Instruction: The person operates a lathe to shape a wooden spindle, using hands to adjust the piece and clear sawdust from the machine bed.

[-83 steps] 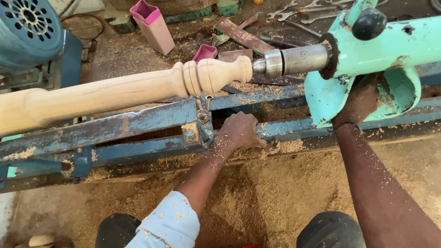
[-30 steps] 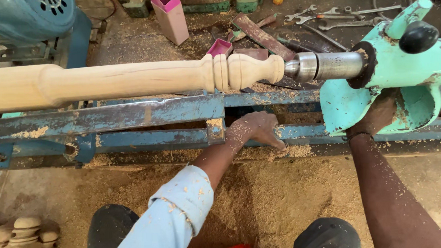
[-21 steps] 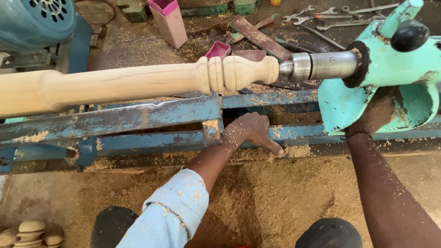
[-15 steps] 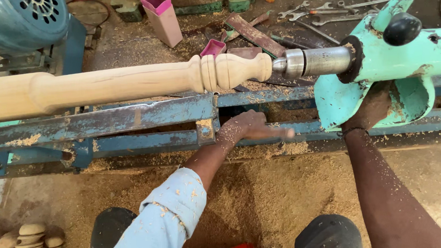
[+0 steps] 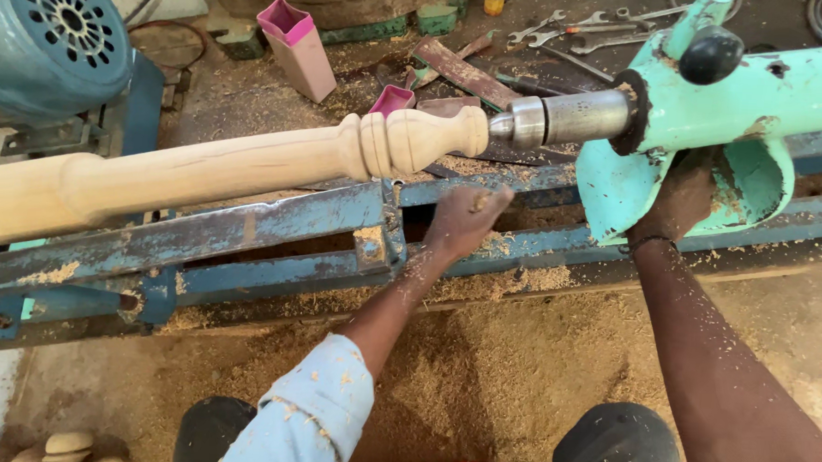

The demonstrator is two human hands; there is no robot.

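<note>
The floor (image 5: 516, 374) under the machine is thick with tan sawdust, and more of it lies along the blue metal rails (image 5: 272, 243) of a wood lathe that crosses the view from left to right. A long pale turned wooden post (image 5: 220, 167) is mounted above the rails, its rounded, ringed end meeting the steel centre (image 5: 564, 118) that sticks out of the mint-green tailstock (image 5: 759, 98) on the right. At the far left sits a round blue-grey motor housing (image 5: 50, 35) with a vented face. The left hand (image 5: 467, 220) is raised just under the post's rounded end, over the rails, dusted with wood chips; the fingers look loosely curled, and a small chip seems to sit at the fingertips, though whether it grips anything I cannot tell. Its forearm wears a light blue sleeve (image 5: 306, 420) speckled with shavings. The right hand (image 5: 680, 197) is pressed up against the underside of the tailstock, fingers wrapped on the green casting, grasping it. Behind the lathe, on the dirty floor, stand 2 pink open-topped boxes: a tall one (image 5: 299, 46) and a smaller one (image 5: 391, 101) just behind the post. Several wrenches (image 5: 577, 30) lie scattered near the top edge. At the bottom left corner sit some small turned wooden pieces (image 5: 69, 447).
</note>
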